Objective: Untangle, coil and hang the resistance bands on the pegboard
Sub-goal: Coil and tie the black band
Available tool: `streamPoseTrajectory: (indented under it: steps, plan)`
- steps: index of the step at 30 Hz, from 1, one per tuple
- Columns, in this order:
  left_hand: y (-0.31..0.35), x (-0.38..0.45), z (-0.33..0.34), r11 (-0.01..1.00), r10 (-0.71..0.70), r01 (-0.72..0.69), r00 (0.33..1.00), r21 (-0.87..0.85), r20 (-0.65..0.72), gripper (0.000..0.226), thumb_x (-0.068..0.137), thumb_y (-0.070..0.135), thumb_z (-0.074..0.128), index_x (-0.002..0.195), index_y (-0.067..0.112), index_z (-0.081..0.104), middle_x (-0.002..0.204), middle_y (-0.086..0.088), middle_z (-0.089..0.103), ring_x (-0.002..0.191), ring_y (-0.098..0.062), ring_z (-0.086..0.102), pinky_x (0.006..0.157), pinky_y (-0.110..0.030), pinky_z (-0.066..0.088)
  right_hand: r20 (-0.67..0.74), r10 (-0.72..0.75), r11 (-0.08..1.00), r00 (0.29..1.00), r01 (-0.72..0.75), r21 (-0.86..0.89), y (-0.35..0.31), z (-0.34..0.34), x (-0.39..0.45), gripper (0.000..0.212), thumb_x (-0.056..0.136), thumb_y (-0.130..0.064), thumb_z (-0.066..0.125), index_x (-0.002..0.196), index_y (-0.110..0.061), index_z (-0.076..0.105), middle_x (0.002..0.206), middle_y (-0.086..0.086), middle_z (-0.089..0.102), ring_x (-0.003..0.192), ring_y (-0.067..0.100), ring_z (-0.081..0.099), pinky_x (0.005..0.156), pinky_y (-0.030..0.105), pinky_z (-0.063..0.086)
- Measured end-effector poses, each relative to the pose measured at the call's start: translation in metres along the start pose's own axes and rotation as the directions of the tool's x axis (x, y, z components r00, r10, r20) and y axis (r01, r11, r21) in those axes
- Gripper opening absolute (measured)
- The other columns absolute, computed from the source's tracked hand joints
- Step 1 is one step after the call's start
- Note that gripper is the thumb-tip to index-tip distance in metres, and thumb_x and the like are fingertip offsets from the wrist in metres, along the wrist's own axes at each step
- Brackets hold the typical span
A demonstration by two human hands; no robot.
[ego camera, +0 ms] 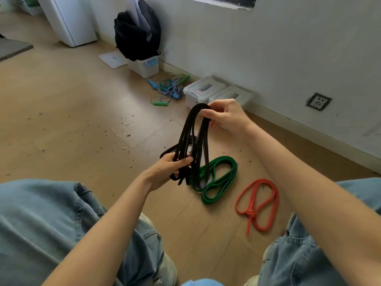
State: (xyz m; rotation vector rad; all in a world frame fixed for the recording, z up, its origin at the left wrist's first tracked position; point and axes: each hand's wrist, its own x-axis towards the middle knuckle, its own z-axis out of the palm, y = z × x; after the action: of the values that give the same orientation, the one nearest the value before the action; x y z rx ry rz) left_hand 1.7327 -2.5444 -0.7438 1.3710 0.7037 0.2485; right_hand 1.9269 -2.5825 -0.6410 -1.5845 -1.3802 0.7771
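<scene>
Denim-clad knees (pixel 51 219) are framing the bottom edge, both cut off by it, with two bare forearms reaching out between them. Against the wall, a white bin (pixel 144 66) is carrying a black backpack (pixel 137 30) on top, and two lidded white boxes (pixel 203 89) are sitting shut — their contents are hidden. Above the wooden floor (pixel 72 120), the black band (pixel 192 141) is hanging in several loops: the right hand (pixel 224 116) is pinching its top bend, while the left hand (pixel 171 168) is curling its fingers round the lower strands. Below, the strands are bunching too tightly to follow. Lying just beyond the left hand is the green band (pixel 218 180) — the orange band (pixel 257 205), knotted, is lying beside it
</scene>
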Motion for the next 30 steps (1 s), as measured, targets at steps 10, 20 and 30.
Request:
streamPoseTrajectory:
  steps: [10,20,30]
  plan:
    - [-0.046,0.057,-0.068,0.991,-0.133,0.137,0.977,0.009,-0.165,0.036,0.075,0.037,0.071,0.102,0.015,0.063,0.08,0.002,0.067,0.076,-0.012,0.065,0.068,-0.024,0.053,-0.011,0.325,0.935,0.946,-0.32,0.154,0.098,0.055,0.081,0.031,0.09,-0.014,0.06,0.107,0.013,0.057,0.086,0.017,0.057,0.06,0.012,0.057,0.051,0.018,0.053]
    - [-0.108,0.188,-0.148,0.865,-0.458,0.457,0.888,0.205,-0.048,0.032,0.085,0.03,0.064,0.109,0.009,0.059,0.084,-0.005,0.062,0.076,-0.017,0.06,0.074,-0.03,0.051,0.037,0.559,0.795,0.829,-0.548,0.26,0.248,0.107,0.164,0.019,0.091,-0.014,0.059,0.096,0.004,0.061,0.07,0.006,0.057,0.048,0.005,0.056,0.049,0.015,0.05]
    - [-0.149,0.295,-0.154,0.684,-0.183,0.312,0.949,0.659,-0.258,0.034,0.087,0.045,0.057,0.096,0.013,0.065,0.083,-0.006,0.063,0.077,-0.02,0.054,0.062,-0.027,0.038,0.017,0.633,0.773,0.774,-0.632,-0.053,0.339,0.077,0.214,0.032,0.092,-0.015,0.058,0.108,0.012,0.055,0.064,0.007,0.05,0.051,0.014,0.05,0.041,0.012,0.046]
